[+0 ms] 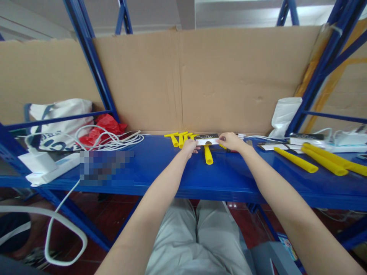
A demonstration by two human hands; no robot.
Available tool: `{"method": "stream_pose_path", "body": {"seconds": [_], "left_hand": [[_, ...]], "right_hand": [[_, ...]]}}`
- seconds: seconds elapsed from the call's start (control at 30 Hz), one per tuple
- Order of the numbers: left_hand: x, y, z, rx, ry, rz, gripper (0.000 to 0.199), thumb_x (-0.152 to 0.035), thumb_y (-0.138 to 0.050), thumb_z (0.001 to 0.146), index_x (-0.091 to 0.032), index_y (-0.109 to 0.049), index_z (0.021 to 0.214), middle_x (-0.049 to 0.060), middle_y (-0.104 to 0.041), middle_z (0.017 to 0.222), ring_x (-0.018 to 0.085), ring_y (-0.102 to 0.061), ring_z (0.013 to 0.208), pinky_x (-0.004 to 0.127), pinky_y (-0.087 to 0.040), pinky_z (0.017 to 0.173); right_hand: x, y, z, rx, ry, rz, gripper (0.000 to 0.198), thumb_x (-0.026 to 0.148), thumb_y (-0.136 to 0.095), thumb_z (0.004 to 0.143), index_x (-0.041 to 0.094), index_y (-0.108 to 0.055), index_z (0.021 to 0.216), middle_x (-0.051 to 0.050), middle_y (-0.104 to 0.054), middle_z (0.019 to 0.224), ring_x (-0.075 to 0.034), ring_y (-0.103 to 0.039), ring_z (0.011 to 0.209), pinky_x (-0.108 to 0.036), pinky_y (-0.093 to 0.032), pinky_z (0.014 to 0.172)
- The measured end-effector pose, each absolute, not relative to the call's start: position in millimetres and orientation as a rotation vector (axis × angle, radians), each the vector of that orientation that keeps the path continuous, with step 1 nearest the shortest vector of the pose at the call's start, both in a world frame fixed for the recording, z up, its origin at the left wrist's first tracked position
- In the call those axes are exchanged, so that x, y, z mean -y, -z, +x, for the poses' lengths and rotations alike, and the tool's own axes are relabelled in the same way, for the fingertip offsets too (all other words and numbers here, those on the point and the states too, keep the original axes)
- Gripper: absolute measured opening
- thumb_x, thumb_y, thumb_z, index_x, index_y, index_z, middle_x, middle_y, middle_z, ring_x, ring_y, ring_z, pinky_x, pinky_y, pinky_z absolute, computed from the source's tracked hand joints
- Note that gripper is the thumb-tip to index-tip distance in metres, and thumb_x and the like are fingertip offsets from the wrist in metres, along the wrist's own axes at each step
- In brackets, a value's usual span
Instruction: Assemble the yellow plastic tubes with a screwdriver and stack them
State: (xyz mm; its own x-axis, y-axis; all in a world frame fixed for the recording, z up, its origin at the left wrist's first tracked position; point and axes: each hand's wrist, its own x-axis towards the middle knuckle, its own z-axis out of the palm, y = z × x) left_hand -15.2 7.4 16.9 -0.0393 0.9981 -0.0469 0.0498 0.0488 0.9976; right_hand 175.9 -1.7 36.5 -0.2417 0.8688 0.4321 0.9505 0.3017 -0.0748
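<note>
Straight in front of me lies a scraper with a yellow tubular handle (209, 156) pointing back toward me. Across its wide head is a black-and-white card sleeve (207, 140). My left hand (190, 148) pinches the left end of the sleeved head with curled fingers. At the opposite end, my right hand (231, 141) grips the head between thumb and fingers. Just beyond my left hand, several yellow T-shaped scrapers (174, 139) stand in a row by the cardboard. Part of another yellow piece and a thin dark-red tool show beneath my right hand.
The blue shelf (160, 173) has a cardboard back panel (223, 80). More yellow handles (296, 160) lie at right, near a white pouch (285, 116). Coiled white cable (114, 141), a red plastic bag (106, 124), a cloth bag (63, 122) and a power strip (54, 170) occupy the left.
</note>
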Motion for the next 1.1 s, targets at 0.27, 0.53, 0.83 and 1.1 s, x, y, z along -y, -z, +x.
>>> {"method": "stream_pose_path", "body": {"seconds": [0.27, 0.53, 0.83, 1.1], "left_hand": [[-6, -17, -16, -1.34, -1.086, 1.245, 0.008, -0.011, -0.046, 0.085, -0.014, -0.054, 0.083, 0.002, -0.061, 0.065, 0.007, -0.053, 0.045, 0.017, -0.032, 0.043], [-5, -16, -15, -1.319, -1.055, 1.293, 0.019, -0.015, -0.044, 0.085, -0.012, -0.058, 0.096, 0.006, -0.069, 0.072, 0.008, -0.054, 0.045, 0.018, -0.031, 0.042], [-4, -15, -14, -1.185, -1.072, 1.236, 0.016, -0.018, -0.043, 0.086, -0.013, -0.057, 0.093, 0.007, -0.069, 0.075, 0.006, -0.053, 0.044, 0.017, -0.032, 0.042], [-5, -17, -13, -1.201, -1.092, 1.2, 0.02, -0.021, -0.042, 0.088, -0.013, -0.055, 0.101, 0.009, -0.068, 0.091, 0.006, -0.051, 0.044, 0.017, -0.029, 0.039]], "right_hand": [[-2, -32, 178, 2.234, 0.22, -1.63, 0.018, 0.027, -0.056, 0.078, 0.016, -0.07, 0.074, -0.009, -0.071, 0.077, -0.019, -0.065, 0.069, -0.026, -0.047, 0.065], [-5, -33, 176, 1.901, -0.08, -1.325, 0.015, 0.019, -0.062, 0.073, 0.014, -0.065, 0.087, -0.009, -0.07, 0.089, -0.016, -0.064, 0.075, -0.03, -0.05, 0.071], [-1, -38, 175, 1.715, -0.542, -1.241, 0.015, 0.023, -0.067, 0.073, 0.016, -0.057, 0.065, 0.0, -0.06, 0.052, -0.009, -0.055, 0.048, -0.02, -0.045, 0.051], [-1, -45, 171, 1.537, -0.582, -1.141, 0.024, 0.031, -0.07, 0.071, 0.016, -0.055, 0.06, 0.0, -0.06, 0.052, -0.009, -0.057, 0.049, -0.018, -0.045, 0.051]]}}
